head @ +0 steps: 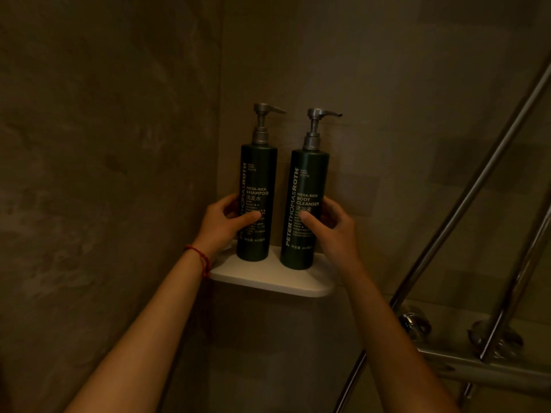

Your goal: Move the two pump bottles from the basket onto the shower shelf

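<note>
Two dark green pump bottles with silver pumps stand upright side by side on a white corner shower shelf [262, 278]. The shampoo bottle [258, 174] is on the left, and my left hand [226, 222] wraps its lower half, thumb across the label. The body cleanser bottle [308, 180] is on the right, gripped low by my right hand [331, 225], thumb on the front. Both bottle bases rest on the shelf. No basket is in view.
Dark stone-look walls meet in the corner behind the shelf. Chrome shower pipes [483, 186] and a mixer valve [489, 365] run along the right side. A red string bracelet [199, 257] circles my left wrist.
</note>
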Tool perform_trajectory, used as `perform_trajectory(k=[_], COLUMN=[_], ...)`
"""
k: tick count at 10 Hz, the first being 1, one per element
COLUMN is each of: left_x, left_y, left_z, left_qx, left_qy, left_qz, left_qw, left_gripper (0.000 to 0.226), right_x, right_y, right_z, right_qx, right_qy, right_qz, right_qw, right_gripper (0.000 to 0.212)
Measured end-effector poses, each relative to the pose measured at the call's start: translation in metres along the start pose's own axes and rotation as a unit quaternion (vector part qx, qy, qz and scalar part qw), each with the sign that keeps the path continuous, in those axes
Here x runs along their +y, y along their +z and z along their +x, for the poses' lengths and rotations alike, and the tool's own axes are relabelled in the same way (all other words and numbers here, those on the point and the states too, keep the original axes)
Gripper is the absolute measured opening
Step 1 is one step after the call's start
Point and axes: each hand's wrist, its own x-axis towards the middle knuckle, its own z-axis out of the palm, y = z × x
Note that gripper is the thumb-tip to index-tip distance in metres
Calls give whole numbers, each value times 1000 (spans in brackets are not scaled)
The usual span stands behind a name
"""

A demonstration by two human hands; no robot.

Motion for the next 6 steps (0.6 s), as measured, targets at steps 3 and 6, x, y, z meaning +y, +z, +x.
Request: perform_trajectory(k=[3, 6], left_x=[4, 3], left_y=[6, 9], left_z=[-9, -37], left_qx=[44, 130], left_qy=[33, 130], left_qz=[-20, 127], left_qw=[998, 975], left_gripper=[67, 57], right_x=[-3, -18], right_y=[-3, -10], right_z=[-5, -33], right_qx=[16, 93], right_qy=[-8, -8], right_qz=[10, -123], right_qw=[1000, 988], right_gripper=[51, 50])
